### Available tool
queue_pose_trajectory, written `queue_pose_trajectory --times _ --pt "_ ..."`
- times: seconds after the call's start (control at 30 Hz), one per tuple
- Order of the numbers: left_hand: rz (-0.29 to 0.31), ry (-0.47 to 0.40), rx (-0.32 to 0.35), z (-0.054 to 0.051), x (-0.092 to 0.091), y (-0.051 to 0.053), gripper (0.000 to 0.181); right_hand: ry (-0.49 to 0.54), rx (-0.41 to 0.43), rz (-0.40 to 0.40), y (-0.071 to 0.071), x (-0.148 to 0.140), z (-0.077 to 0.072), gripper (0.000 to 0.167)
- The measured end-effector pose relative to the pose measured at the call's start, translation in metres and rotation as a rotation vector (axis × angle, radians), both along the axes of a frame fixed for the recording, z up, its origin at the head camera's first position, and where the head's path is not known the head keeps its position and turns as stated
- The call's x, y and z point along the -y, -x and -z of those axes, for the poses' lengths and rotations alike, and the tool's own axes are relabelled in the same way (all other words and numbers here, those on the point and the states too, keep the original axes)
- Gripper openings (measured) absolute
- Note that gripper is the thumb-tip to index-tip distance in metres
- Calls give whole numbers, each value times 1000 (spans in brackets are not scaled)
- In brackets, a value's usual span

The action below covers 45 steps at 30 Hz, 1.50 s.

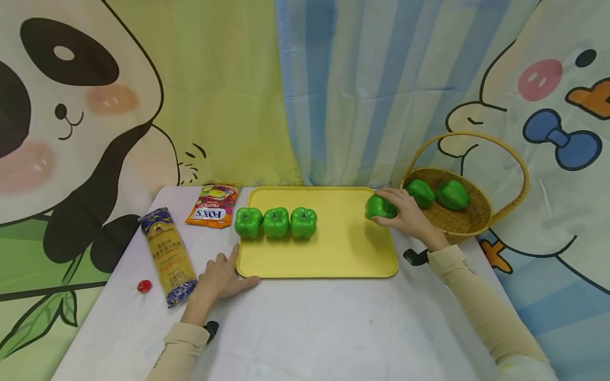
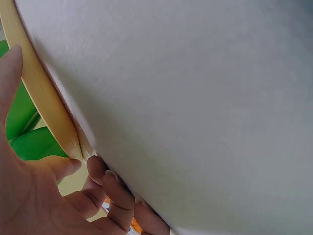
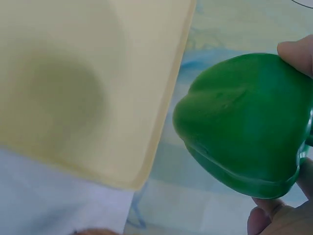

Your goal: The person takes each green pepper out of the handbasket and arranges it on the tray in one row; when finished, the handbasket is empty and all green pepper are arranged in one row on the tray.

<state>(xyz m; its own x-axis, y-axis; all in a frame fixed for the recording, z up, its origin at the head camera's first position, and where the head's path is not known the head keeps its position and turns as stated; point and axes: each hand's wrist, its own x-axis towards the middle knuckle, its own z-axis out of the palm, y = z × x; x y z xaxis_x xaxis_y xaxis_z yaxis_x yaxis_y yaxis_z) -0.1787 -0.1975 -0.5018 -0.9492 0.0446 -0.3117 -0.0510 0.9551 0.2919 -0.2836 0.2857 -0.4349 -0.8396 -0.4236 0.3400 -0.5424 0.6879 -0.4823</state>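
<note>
Pepper [image 1: 381, 207]: your right hand [image 1: 402, 214] grasps it between thumb and fingers, likely so it cannot slip.
Tray [image 1: 343, 254]: its right end lies below your grip.
Pepper row [image 1: 276, 222]: three on the tray, left of the grip.
Basket [image 1: 469, 226]: just right of the grip, seemingly keeping two more peppers [image 1: 453, 195] within reach.
Left hand [image 1: 221, 276]: empty, well left, spread at the tray's near corner, perhaps to steady it.
FOX'S bag [image 1: 213, 206], yellow pack [image 1: 171, 254]: farther left, likely out of your way.

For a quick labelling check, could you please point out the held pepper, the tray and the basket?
Held pepper [image 1: 380, 207]: head view, its exposed side.
Tray [image 1: 316, 258]: head view, its bare floor.
Basket [image 1: 446, 218]: head view, its bare woven part.
</note>
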Motion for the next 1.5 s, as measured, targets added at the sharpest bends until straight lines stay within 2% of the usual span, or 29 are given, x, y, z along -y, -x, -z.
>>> queue_pose_trajectory --times 0.37,0.63,0.83,1.2,1.5 --pt "6 1 -6 3 1 0 122 24 46 -64 4 33 24 68" --pt "9 3 -6 0 1 -3 122 -3 214 -94 6 51 42 75" --pt "5 -9 0 0 2 -2 122 -8 193 -124 7 63 48 73" --pt "-4 -14 6 1 1 -1 121 30 221 -87 9 78 55 72" --pt "-7 -13 7 0 1 -1 121 40 229 -86 14 96 58 79"
